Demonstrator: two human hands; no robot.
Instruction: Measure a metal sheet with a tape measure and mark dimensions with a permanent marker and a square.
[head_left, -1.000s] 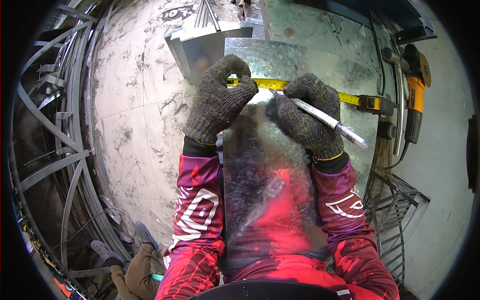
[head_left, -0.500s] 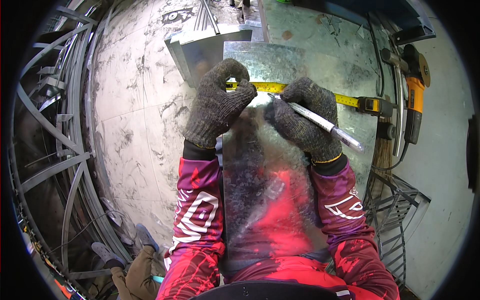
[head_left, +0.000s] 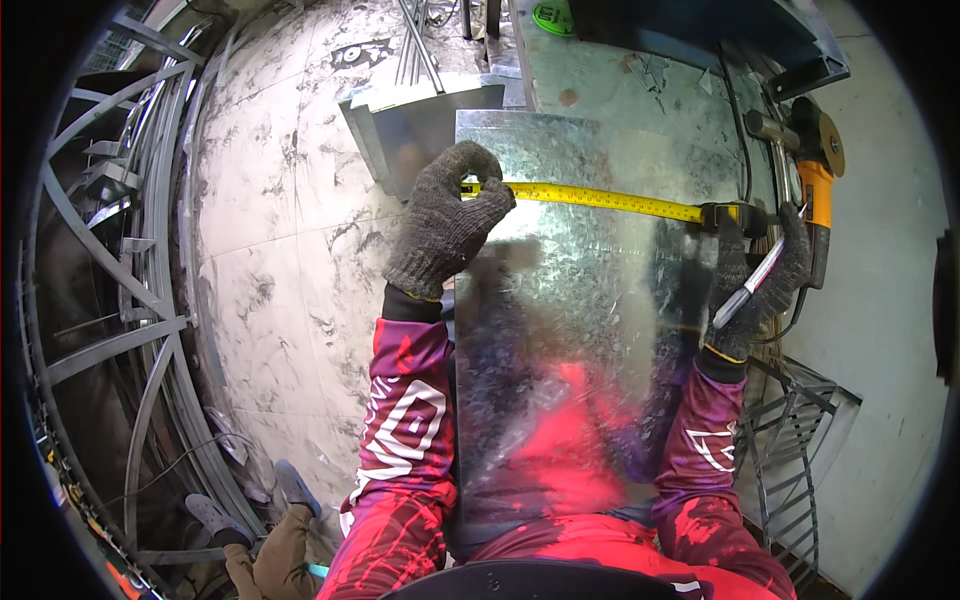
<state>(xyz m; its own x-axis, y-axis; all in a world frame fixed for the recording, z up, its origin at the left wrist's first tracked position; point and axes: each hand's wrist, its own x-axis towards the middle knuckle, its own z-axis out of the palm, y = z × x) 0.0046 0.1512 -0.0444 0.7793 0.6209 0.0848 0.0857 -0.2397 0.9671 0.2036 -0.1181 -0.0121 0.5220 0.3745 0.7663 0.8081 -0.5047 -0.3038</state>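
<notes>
Landmark: the metal sheet (head_left: 570, 310), shiny, lying in front of the person. Yellow tape blade (head_left: 600, 199) runs crosswise over its far part, from its left edge toward the tape case (head_left: 752, 220) off on its right side; sheet's right edge is hard to make out. Left hand (head_left: 435, 235), gloved, is at the sheet's left edge: thumb and forefinger bent into a ring, tips pinched on the blade near its end. Can't tell if the end hook catches the edge. Right hand (head_left: 775, 292), also gloved, is right of the sheet, loosely curled, a pen (head_left: 757, 275) held slantwise along it, fingertips touching the tape case; how firmly they grip the case, can't tell. Angle grinder (head_left: 817, 190) sits further right of the sheet, close to that hand; folded metal piece (head_left: 415, 128) is beyond the sheet's far left corner. Doing it well, my judgement: pin the blade end exactly at the sheet's left edge, draw the case straight out so the blade lies flat and taut, square to that edge (it looks a bit slanted here, though the lens bends lines), read from directly above, and hold the pen clear of the blade and the grinder.
</notes>
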